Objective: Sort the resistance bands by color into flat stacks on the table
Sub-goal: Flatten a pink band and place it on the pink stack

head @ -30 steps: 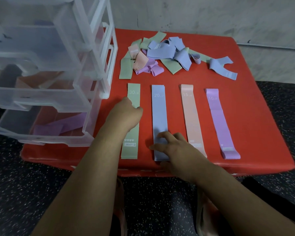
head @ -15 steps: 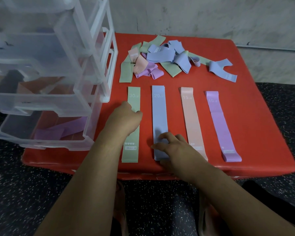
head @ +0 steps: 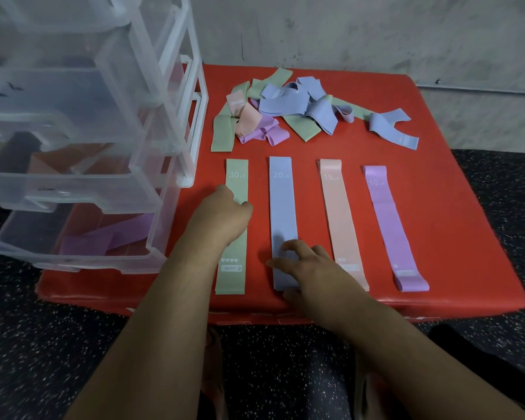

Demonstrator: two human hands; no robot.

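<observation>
Left of frame: a clear plastic drawer unit (head: 103,147) stands on the left part of the red table (head: 452,237). Its lower drawers are pulled out. A loose purple strip (head: 109,237) lies crumpled in the bottom drawer.

Lower centre: four bands lie flat in a row on the table, lengthwise, apart from one another.
- The green band (head: 236,183), marked 30 LB, is nearest the drawer unit. The left hand (head: 222,219) sits on its middle, knuckles up and fingers curled down onto the fabric. The fingertips are hidden, so I cannot tell whether it pinches the band or only presses it.
- The blue band (head: 282,207), marked 20 LB, is next. The right hand (head: 312,268) rests on its near end, fingers spread and loosely bent, tips touching the fabric without clasping it. Its thumb lies at the table's front edge.
- The pink band (head: 340,213), marked 15 LB, lies just right of that hand, with its near end partly covered by it.
- The purple band (head: 388,225), marked 10 LB, is the rightmost and angles slightly outward.

Upper centre: a heap of loose bands (head: 285,110) in green, blue, pink and purple, tangled and overlapping, lies behind the row. A stray blue band (head: 391,128) lies twisted just right of the heap.

Grey wall (head: 376,31) behind the table; dark speckled floor (head: 285,374) below it.
</observation>
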